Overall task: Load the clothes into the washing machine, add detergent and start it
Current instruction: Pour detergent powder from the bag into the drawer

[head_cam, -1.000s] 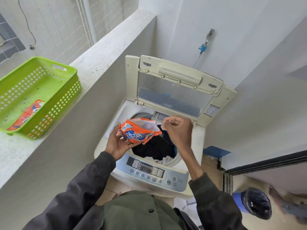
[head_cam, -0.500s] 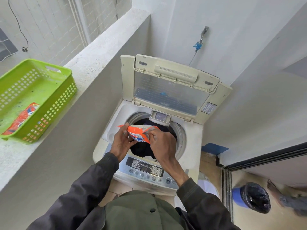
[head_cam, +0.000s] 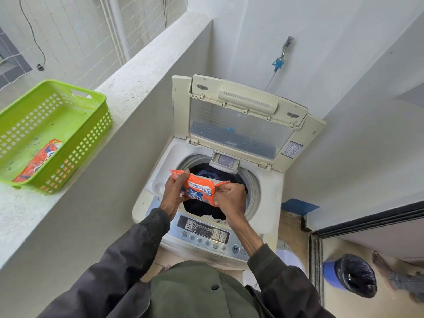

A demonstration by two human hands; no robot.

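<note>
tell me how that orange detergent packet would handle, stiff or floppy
Probably floppy: the orange detergent packet looks like thin film, creased and bent between the left hand and right hand. Likely light, since fingertip pinches carry it. Its glossy surface may be a little slippery.

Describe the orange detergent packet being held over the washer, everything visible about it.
The detergent packet is a small, soft pouch of glossy orange film with a blue and white printed panel; "100%" is legible. It looks crumpled and partly slack. It is held roughly level above the open drum, over dark clothes. The left hand grips its left end, the right hand pinches its right edge. Whether it is torn open cannot be told.
</note>
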